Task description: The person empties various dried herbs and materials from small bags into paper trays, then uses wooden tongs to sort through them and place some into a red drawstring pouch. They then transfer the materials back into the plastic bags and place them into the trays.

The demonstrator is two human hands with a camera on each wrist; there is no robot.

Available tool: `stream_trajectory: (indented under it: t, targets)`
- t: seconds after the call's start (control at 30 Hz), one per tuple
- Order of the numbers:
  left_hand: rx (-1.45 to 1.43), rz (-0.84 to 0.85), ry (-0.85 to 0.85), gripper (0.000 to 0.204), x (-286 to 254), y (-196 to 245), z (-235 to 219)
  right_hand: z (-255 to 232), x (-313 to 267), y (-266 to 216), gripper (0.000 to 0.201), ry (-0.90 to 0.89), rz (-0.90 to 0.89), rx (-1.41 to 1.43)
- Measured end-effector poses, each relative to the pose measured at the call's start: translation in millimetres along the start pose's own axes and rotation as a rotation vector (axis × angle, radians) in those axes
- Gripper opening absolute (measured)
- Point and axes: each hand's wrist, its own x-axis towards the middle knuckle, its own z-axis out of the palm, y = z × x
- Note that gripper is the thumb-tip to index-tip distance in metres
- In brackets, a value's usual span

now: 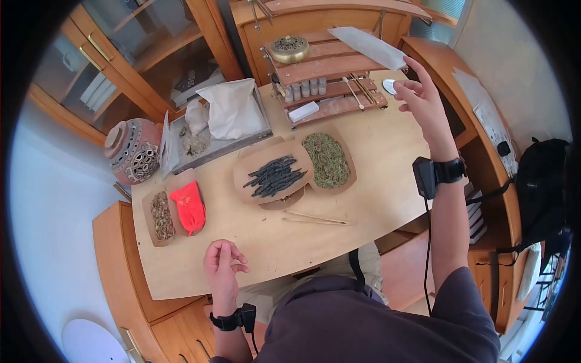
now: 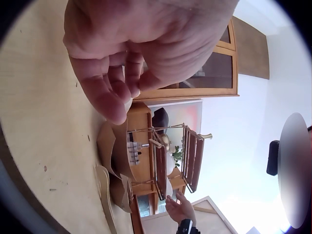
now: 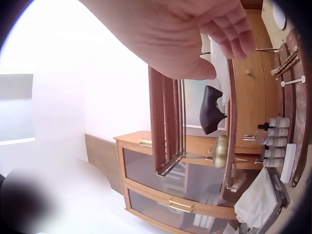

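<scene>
My right hand [image 1: 425, 106] is raised at the right of the shelf rack, index finger reaching to the near end of a flat, translucent white paper sleeve [image 1: 370, 48] on an upper slat. In the right wrist view its thumb stands apart from its fingers, and the white sheet [image 3: 222, 73] shows behind them. My left hand [image 1: 223, 266] hovers over the table's front edge, fingers loosely bent, holding nothing visible. Ahead of it lie a red cloth pouch [image 1: 190, 207] in a paper tray and wooden tweezers [image 1: 318, 219]. A paper tray of dark sticks [image 1: 275, 176] sits mid-table, beside dried green herbs [image 1: 327, 160].
A brass censer [image 1: 289, 49] and small bottles [image 1: 305, 89] stand on the wooden rack [image 1: 330, 68]. At the back left are a grey tray [image 1: 233, 145] with a white bag [image 1: 230, 107] and a pierced clay pot [image 1: 133, 150]. Dried flowers [image 1: 162, 216] fill another paper tray.
</scene>
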Motion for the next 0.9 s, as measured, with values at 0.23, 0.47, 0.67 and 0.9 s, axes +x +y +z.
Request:
stream_trajectory:
  t: [0.23, 0.47, 0.67, 0.9]
  targets:
    - [-0.006, -0.006, 0.043, 0.015, -8, -8, -9, 6, 33, 25, 0.049, 0.037, -0.076, -0.035]
    - [0.021, -0.019, -0.007, 0.018, -13, -5, -7, 14, -85, -1, 0.025, 0.23, -0.238, 0.244]
    - [-0.086, -0.036, -0.343, 0.05, -9, -1, 5, 47, -187, 3, 0.01, -0.146, -0.095, 0.44]
    - [-0.478, -0.044, 0.032, 0.074, -12, 10, 34, 87, -222, -4, 0.013, -0.48, -0.139, 0.161]
